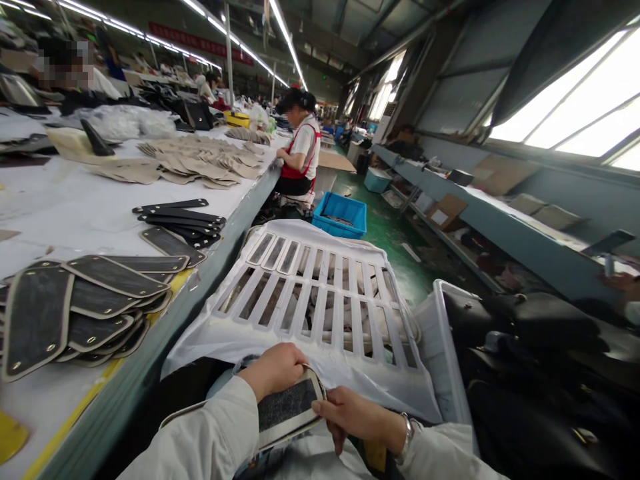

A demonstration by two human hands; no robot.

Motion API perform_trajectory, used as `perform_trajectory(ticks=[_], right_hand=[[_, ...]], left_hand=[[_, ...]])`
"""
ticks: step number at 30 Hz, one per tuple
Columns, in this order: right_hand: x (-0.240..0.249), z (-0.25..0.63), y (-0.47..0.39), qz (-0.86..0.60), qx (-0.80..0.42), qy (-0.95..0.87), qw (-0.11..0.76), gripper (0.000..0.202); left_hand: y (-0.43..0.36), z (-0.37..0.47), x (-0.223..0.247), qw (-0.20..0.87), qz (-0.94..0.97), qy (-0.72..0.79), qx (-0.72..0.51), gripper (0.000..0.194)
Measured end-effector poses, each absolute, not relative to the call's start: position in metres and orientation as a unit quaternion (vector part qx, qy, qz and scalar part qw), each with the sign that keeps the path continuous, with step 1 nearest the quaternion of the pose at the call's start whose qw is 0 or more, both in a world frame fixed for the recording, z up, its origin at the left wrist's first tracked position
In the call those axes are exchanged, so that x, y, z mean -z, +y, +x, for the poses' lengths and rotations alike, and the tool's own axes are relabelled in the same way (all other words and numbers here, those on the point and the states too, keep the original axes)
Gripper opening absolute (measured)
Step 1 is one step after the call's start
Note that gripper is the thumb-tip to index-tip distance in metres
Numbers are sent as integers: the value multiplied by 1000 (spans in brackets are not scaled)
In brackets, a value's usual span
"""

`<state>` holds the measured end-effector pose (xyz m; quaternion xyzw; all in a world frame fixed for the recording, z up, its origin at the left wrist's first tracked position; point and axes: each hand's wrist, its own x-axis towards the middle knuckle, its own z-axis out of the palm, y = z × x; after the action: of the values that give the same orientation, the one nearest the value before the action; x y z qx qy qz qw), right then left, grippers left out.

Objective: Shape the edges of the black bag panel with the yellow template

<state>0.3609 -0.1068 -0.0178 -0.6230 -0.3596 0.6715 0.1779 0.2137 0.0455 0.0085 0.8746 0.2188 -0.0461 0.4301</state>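
Low in front of me, my left hand (280,368) is closed round the upper edge of a dark panel with pale edging (287,407). My right hand (353,415) pinches the right edge of the same panel, thumb on top. The panel's lower left part is hidden by my sleeve. Just beyond my hands lies a white slotted frame (285,280) over a bin of loose scraps. Three narrow pale-rimmed dark strips (275,253) sit along its far left corner.
Left, the worktable (65,193) bears overlapping dark panels with pale rims (105,287), black straps (180,220) and beige pieces (200,157). Beyond sit a person in a red apron (305,143) and a blue crate (340,213). A white bin (445,353) stands right beside black bags (540,360).
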Motion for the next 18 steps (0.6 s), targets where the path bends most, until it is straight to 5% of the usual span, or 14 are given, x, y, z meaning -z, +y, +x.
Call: perform_trajectory(ticks=[18], right_hand=[[-2,369,-99,-527,-774,-278,212,50]], left_hand=[[40,214,-6,325,913,237,62,29]])
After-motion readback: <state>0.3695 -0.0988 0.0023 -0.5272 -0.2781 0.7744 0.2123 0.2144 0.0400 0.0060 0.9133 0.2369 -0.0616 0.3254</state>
